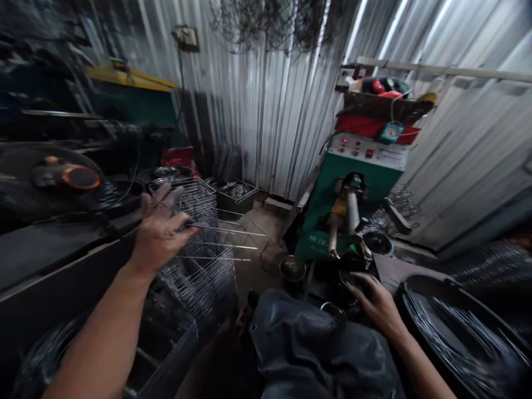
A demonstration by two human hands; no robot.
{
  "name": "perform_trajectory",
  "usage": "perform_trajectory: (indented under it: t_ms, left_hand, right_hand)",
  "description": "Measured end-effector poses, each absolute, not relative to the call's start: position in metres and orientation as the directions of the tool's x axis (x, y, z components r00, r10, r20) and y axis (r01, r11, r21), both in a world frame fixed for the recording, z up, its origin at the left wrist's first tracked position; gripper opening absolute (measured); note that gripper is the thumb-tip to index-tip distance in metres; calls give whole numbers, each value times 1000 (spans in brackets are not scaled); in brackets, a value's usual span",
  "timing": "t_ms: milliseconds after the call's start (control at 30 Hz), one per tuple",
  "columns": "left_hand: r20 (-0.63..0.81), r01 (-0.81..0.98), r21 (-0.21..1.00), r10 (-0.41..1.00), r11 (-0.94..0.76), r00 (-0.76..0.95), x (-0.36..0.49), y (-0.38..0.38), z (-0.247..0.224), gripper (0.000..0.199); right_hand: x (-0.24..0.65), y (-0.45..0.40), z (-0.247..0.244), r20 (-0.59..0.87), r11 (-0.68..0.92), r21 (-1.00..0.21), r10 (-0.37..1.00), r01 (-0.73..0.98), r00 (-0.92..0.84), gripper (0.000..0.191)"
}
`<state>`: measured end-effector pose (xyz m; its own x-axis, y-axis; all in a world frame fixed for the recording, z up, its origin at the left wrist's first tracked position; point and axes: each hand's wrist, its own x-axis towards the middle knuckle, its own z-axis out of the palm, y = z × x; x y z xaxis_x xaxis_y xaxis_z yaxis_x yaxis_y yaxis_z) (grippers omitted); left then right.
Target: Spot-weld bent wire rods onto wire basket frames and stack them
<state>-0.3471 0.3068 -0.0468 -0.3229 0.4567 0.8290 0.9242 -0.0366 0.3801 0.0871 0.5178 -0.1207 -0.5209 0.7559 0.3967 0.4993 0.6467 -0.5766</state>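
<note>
My left hand [163,230] is closed, the thumb pressed on a wire frame [226,228] whose thin bars reach out to the right. Behind and below it stands a tall stack of wire racks [210,277]. My right hand [372,296] is low on the right, by a dark bowl [347,280] below the machine's electrodes. Its thumb and fingers look apart, with nothing visible between them, though shadow and blur hide the fingertips. A green welding machine [316,202] with two thick electrode arms [352,213] stands ahead of that hand.
To the right is a large round tray [409,282] of loose wires. A small bowl [292,269] of small parts sits near the machine's foot. A fan [62,177] stands at left. Beyond the racks is a green crate [236,202]. A dark apron [316,343] covers my lap.
</note>
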Motion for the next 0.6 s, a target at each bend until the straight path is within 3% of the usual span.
perform_trajectory:
  t_ms: [100,200,300,367,467,567,600]
  left_hand:
    - [759,804,534,566,-262,-320,-297,342,-33,24]
    - [563,439,808,732,-392,-383,-245,386,-32,26]
    - [336,-5,931,864,-364,-375,-204,430,-38,27]
    - [228,-158,943,914,-293,-336,-185,451,-41,25]
    - [213,-78,967,940,-241,-267,-164,461,-44,21]
    - [347,160,937,887,-312,-306,-151,446,-59,40]
    - [378,215,923,853,-318,-360,-148,440,-68,37]
  right_hand:
    - [47,500,-72,451,740,-537,658,405,-603,39]
    - [33,486,-50,331,721,-619,599,312,-729,47]
    - [45,476,-55,21,488,-821,543,296,-839,44]
    - [59,473,-69,-153,227,-923,526,312,-836,45]
    - [80,471,-93,-255,-66,-958,634,278,-730,42]
    - [93,473,-111,-251,-119,-961,748,248,-614,33]
    - [95,475,-116,-224,-92,-965,773,245,-593,29]
